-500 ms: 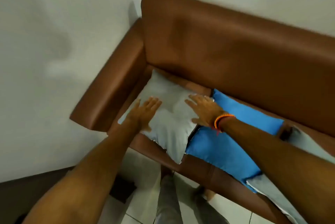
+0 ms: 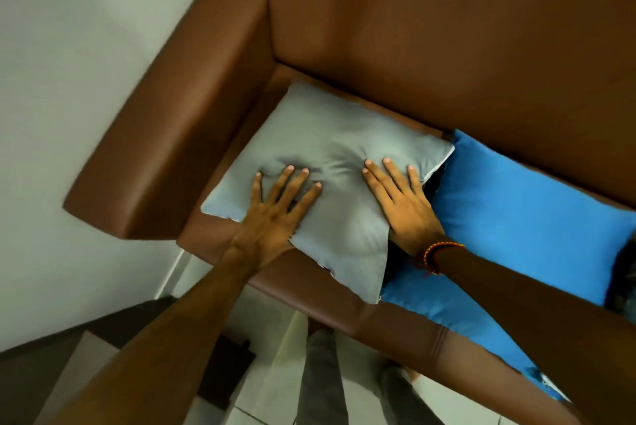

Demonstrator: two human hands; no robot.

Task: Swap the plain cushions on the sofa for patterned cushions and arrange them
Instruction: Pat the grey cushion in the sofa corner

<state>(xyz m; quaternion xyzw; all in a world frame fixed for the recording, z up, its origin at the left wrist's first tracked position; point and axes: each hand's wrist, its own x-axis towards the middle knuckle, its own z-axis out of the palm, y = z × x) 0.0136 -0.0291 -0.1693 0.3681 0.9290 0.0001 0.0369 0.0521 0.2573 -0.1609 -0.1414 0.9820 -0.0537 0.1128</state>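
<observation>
A plain grey cushion (image 2: pixel 330 146) lies flat on the seat of the brown leather sofa (image 2: pixel 447 29), close to its left armrest. My left hand (image 2: pixel 278 214) lies flat on the cushion's near-left part, fingers spread. On its right part rests my right hand (image 2: pixel 402 204), also flat with fingers apart, an orange thread band on the wrist. Both palms press into the fabric, which dimples between them. A plain blue cushion (image 2: pixel 523 218) lies flat to the right, partly under the grey one's edge and under my right forearm.
The sofa's left armrest (image 2: pixel 165 135) stands against a pale wall (image 2: pixel 69 63). Below the seat front are light floor tiles (image 2: pixel 268 349), my grey trouser leg (image 2: pixel 320 380) and a dark object (image 2: pixel 227 366) on the floor.
The view has come closer and lower over the seat. Both hands stay flat on the grey cushion and now press deeper into it. The grey cushion at far right is out of view.
</observation>
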